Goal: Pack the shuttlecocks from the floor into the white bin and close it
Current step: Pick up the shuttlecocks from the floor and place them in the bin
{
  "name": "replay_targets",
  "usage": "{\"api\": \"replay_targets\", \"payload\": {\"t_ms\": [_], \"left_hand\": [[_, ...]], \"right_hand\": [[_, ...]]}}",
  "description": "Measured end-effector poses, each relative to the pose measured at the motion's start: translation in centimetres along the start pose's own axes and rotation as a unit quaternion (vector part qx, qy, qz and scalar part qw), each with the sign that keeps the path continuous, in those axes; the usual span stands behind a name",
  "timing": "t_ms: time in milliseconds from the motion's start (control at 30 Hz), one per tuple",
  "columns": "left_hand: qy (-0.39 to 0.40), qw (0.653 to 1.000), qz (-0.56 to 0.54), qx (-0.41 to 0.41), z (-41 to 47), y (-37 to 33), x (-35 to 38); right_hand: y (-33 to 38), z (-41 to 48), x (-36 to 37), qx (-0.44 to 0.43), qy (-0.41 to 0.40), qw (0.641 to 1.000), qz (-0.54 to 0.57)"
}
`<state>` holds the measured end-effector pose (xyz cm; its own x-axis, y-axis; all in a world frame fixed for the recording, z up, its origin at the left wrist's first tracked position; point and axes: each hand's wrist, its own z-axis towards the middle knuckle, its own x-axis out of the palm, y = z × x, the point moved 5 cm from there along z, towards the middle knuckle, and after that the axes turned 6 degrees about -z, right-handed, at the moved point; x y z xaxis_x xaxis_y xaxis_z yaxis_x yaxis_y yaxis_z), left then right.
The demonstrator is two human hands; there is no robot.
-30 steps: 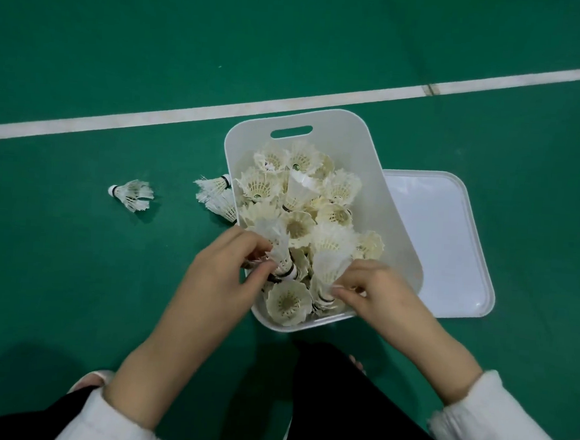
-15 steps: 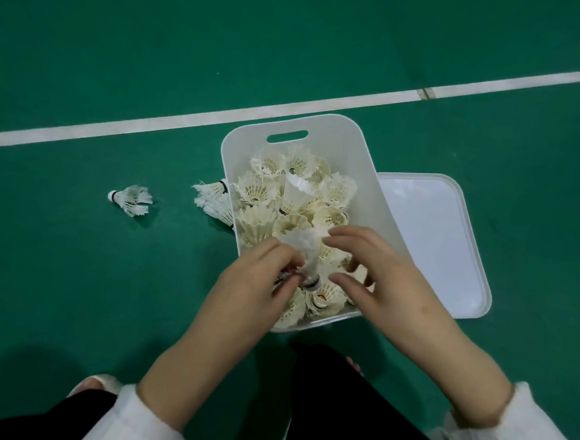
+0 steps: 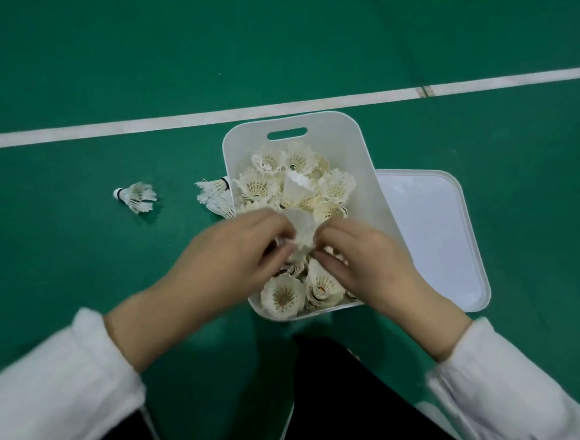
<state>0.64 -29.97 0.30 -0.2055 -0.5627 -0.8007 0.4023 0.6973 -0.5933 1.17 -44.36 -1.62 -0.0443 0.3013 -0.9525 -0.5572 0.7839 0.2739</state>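
Left hand (image 3: 242, 251) and right hand (image 3: 364, 259) are pinching 1 shuttlecock (image 3: 303, 234) over the white bin (image 3: 382, 199), already well filled. 1 loose shuttlecock (image 3: 137, 197) is lying apart on the floor (image 3: 72, 273), others against the bin's left wall. Feathers are looking light, brittle — holding by the cork seems safer. The lid (image 3: 435, 237) is lying alongside — off.

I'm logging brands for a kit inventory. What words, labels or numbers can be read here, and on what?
None can be read.
white bin and lid: no print shows.
shuttlecocks: dark bands near the corks; any print there is too small to read.
white floor line: plain, no text.
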Motion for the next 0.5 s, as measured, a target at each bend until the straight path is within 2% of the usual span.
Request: {"api": "replay_targets", "payload": {"t_ms": [67, 133, 300, 400, 500], "left_hand": [[-0.006, 0.998, 0.067, -0.003, 0.6, 0.6, -1.7], [0.021, 0.990, 0.140, -0.019, 0.8, 2.2, -3.0], [0.192, 0.940, 0.267, -0.093, -0.7, 6.7, -5.4], [0.226, 0.922, 0.304, -0.081, -2.0, 8.5, -7.4], [0.231, 0.919, 0.304, -0.097, -2.9, 11.0, -9.6]], "right_hand": [[-0.5, 1.8, 0.1, 0.030, -0.018, 0.999, -0.003], [-0.9, 3.5, 0.8, 0.054, -0.013, 0.998, -0.012], [-1.9, 5.2, 6.5, 0.041, 0.121, 0.989, -0.068], [-1.9, 4.8, 8.2, 0.028, 0.168, 0.983, -0.070], [-1.9, 5.4, 7.7, 0.038, 0.201, 0.976, -0.078]]}}
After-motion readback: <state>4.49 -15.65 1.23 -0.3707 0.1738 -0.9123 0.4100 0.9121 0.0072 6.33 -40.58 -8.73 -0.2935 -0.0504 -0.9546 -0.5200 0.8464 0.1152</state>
